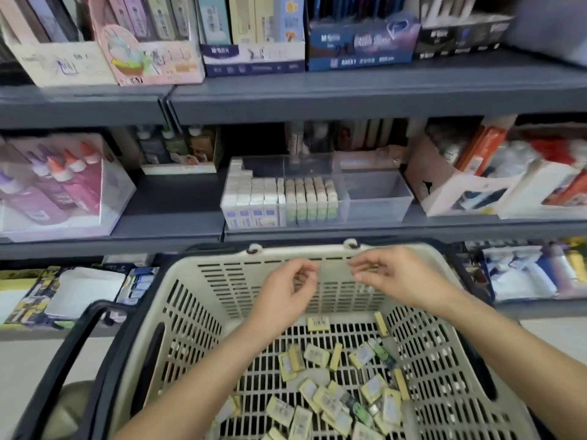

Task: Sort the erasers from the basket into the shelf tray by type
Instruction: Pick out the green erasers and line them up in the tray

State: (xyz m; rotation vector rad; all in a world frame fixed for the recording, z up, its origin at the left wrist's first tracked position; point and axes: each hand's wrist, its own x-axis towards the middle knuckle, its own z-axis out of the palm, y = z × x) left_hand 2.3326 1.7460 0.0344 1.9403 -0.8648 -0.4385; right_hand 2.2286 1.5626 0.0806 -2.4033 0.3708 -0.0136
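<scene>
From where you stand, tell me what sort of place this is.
Most likely a stationery shop aisle: grey metal shelves stacked with printed cardboard display boxes, a clear plastic shelf tray of upright erasers, and a cream slotted plastic shopping basket holding loose wrapped erasers.

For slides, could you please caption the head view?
Left hand, right hand above cream plastic basket of erasers; clear tray beyond.
</scene>
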